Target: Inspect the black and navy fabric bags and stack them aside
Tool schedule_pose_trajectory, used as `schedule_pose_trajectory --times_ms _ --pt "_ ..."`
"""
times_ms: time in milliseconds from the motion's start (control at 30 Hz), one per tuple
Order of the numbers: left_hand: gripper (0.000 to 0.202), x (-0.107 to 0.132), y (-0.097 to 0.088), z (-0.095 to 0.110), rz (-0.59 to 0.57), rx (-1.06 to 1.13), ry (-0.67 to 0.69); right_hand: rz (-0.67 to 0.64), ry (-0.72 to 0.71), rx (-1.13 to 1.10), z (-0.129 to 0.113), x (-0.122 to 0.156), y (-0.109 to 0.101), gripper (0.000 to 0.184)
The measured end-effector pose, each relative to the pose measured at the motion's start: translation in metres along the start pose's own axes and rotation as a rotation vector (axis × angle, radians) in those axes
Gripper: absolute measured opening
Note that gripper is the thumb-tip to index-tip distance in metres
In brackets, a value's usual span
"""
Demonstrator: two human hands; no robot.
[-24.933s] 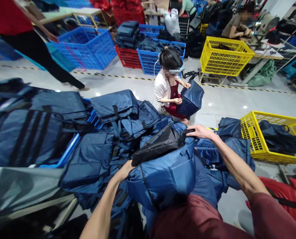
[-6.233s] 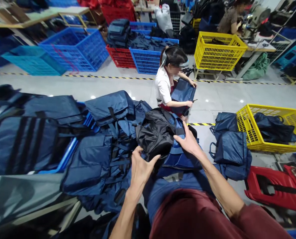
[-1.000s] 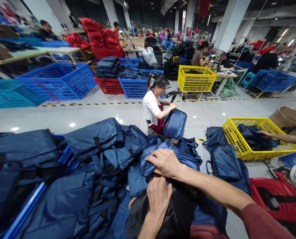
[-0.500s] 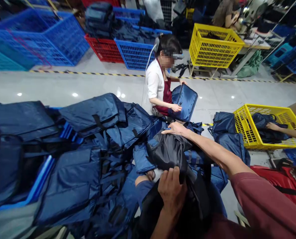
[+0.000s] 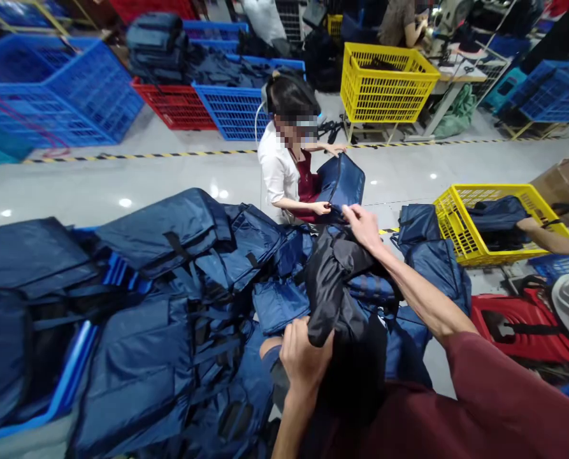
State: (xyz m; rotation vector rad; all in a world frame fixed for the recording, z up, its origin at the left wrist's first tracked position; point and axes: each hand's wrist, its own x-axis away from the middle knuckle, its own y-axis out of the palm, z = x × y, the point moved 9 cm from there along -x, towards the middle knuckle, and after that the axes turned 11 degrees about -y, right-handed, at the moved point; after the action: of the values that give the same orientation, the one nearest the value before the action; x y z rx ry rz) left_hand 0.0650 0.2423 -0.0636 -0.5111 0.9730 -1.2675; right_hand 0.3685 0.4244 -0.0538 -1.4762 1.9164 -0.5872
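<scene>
A black bag (image 5: pixel 334 280) with thin, shiny, crumpled fabric lies in front of me, over my lap. My left hand (image 5: pixel 306 354) is closed on the near left part of the fabric, fingers curled over it. Beyond the bag's far end is my right hand (image 5: pixel 362 228), thumb and fingers pinched together. What is between those fingertips is too small to make out. Beside the black fabric lies a folded navy piece (image 5: pixel 280 306). Navy bags (image 5: pixel 136 370) are heaped to the left, with straps showing among them.
Across from me a co-worker (image 5: pixel 281 169) holds a navy bag (image 5: pixel 348 182). At right, another person's hand (image 5: pixel 532 228) reaches into a yellow crate (image 5: pixel 456 245). A red chair (image 5: pixel 492 319) stands right of me. Blue crates (image 5: pixel 229 111) and a yellow crate (image 5: pixel 387 83) line the far aisle.
My right hand has moved up and away from the black fabric's top. My left hand has shifted left with its grip, and the fabric now looks narrower and more bunched. The view has turned slightly right.
</scene>
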Motion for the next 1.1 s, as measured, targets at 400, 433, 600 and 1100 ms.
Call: schedule_pose_trajectory --times_ms 400,433,600,1100 --pt "0.061 -0.02 0.001 0.016 -0.206 0.023 -0.079 0.09 0.162 0.434 0.008 0.224 0.043 0.066" --pt "0.055 -0.023 0.001 0.019 -0.193 0.016 -0.089 0.013 0.159 0.423 0.015 0.215 0.053 0.057" --pt "0.036 -0.047 -0.004 0.012 -0.255 -0.054 -0.223 -0.106 -0.053 0.232 0.007 0.179 0.023 0.041" --pt "0.041 -0.053 0.055 -0.126 -0.374 0.114 -0.558 -0.306 -0.153 -0.214 0.044 0.149 0.001 0.062"
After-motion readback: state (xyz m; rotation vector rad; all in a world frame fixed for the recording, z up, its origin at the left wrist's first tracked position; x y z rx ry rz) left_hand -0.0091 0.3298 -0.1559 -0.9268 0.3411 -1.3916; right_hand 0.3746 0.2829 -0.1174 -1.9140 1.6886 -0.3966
